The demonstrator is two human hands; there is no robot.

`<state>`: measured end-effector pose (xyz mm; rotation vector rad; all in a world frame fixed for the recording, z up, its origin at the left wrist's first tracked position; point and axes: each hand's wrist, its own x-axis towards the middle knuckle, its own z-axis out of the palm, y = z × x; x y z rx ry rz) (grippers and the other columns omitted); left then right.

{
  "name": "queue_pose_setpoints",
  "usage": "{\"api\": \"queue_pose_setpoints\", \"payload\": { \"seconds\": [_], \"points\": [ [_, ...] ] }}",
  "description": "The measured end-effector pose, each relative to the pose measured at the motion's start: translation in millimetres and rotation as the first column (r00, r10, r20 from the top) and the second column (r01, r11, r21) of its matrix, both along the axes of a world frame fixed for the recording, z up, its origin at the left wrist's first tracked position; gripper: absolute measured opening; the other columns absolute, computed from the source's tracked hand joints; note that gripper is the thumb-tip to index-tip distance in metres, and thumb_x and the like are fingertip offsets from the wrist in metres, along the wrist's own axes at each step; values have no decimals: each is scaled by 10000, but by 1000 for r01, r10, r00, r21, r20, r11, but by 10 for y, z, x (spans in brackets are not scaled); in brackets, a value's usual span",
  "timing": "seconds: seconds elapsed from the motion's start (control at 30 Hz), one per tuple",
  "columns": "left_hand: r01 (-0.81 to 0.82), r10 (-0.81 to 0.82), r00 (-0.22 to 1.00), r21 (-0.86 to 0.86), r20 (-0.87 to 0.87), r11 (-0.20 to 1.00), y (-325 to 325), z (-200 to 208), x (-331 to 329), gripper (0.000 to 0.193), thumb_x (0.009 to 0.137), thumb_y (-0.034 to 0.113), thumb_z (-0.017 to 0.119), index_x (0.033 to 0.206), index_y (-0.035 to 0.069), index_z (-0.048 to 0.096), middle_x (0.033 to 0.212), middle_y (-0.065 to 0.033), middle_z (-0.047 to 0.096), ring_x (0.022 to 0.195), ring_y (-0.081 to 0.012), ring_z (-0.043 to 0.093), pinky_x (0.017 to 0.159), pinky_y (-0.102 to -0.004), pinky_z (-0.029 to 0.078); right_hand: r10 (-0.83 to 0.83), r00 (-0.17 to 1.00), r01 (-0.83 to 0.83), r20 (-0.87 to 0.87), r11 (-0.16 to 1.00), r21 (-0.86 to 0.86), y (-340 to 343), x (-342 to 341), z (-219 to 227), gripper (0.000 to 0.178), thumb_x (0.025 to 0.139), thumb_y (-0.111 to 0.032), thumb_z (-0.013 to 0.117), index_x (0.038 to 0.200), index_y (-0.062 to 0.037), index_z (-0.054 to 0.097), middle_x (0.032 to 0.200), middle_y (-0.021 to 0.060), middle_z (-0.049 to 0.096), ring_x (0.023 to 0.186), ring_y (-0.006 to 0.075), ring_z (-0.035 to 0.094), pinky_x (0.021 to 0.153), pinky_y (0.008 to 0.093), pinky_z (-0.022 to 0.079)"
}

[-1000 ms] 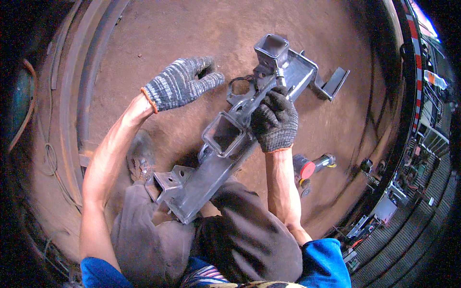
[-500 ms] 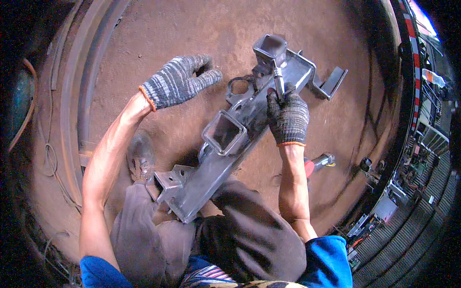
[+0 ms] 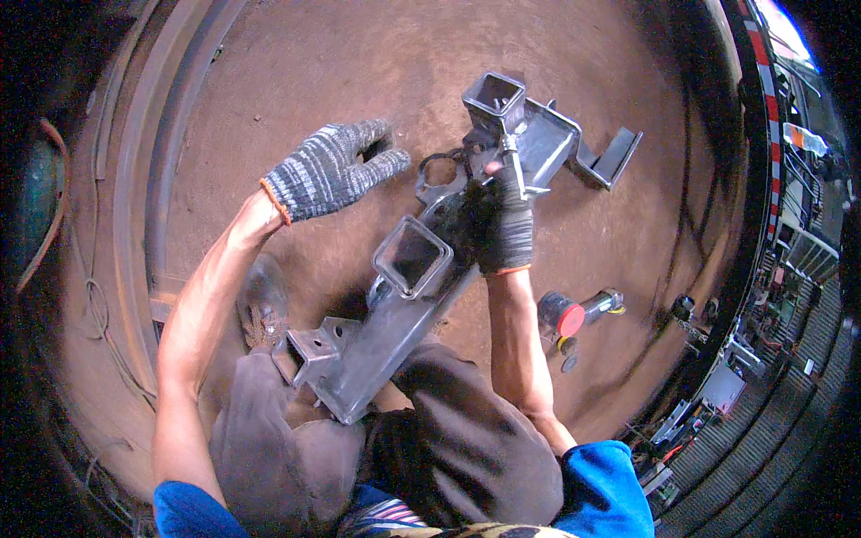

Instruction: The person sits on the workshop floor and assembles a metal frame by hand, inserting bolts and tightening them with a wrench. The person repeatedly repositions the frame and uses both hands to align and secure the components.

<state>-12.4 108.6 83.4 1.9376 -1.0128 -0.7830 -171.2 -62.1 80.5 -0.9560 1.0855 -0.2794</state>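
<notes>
A long grey welded steel frame piece (image 3: 377,345) lies slantwise before me, its near end between my knees. It carries a square tube collar (image 3: 387,244) midway, another square tube (image 3: 511,117) at the far end and a ring-shaped bracket (image 3: 421,190). My right hand (image 3: 502,229), in a dark knitted glove, is closed around a slim silver hand tool (image 3: 510,157) of unclear kind. The tool's far end is by the base of the far square tube. To the left of the frame, my gloved left hand (image 3: 332,172) hovers open and empty, thumb apart from fingers.
Right of my forearm, a red-faced round object (image 3: 569,319), a dark power tool (image 3: 603,303) and small discs (image 3: 568,354) lie on the brown floor. Long steel beams (image 3: 134,197) and a hose (image 3: 56,215) line the left. Cluttered equipment (image 3: 717,390) stands far right.
My right hand has moved left and slightly nearer with the silver tool, uncovering the red-faced object and small discs. My left hand has dropped slightly nearer. The frame appears slightly shifted in view.
</notes>
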Motion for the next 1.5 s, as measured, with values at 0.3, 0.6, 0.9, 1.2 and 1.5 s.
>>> {"api": "queue_pose_setpoints", "payload": {
  "seconds": [0.3, 0.6, 0.9, 1.2, 1.5],
  "points": [
    [-15, 16, 997, 5, -81, 1000, -6, 17, 66, 303, 906, 276, 623, 927, -25, 600, 707, -129, 563, 652, -138, 492, 625, -343, 457, 108, 839, -541, -533, 270, -796, -84, -348, 318, 429, 825, -155, 711, 1206, -53, 543, 972, 136, 586, 861, 272, 610, 788, 377, 504],
    [41, -37, 997, 55, -74, 998, -126, 89, -7, 276, 914, 249, 612, 919, -26, 593, 717, -86, 567, 692, -115, 490, 656, -330, 467, 23, 966, -79, 256, 974, 212, -129, -190, 80, 643, 832, -490, 598, 1274, -29, 523, 1101, 171, 643, 859, 268, 654, 668, 316, 551],
    [-3, 5, 997, 28, -72, 1000, -10, -59, 30, 286, 916, 256, 611, 943, -28, 602, 752, -107, 608, 720, -114, 520, 678, -336, 477, 38, 750, -658, -660, 142, -740, -56, -344, 432, 671, 782, -280, 761, 1328, -22, 468, 1236, 234, 513, 1001, 291, 630, 797, 378, 526],
    [35, -29, 992, 48, -121, 998, -103, -16, -8, 281, 926, 252, 599, 931, -29, 598, 751, -85, 604, 728, -100, 509, 674, -323, 472, 272, 954, -238, -129, 943, 231, -250, -454, 605, 878, 760, -852, 384, 994, -23, 558, 661, 91, 602, 432, 160, 514, 343, 262, 350],
    [60, -52, 989, 51, -137, 997, -134, 49, -22, 275, 926, 238, 607, 975, -32, 600, 786, -58, 615, 750, -91, 514, 693, -310, 482, -20, 979, -77, 203, 884, 462, 110, -184, 438, 567, 846, -530, 637, 1165, -68, 566, 926, 92, 655, 651, 199, 616, 546, 291, 491]
  ]
}}
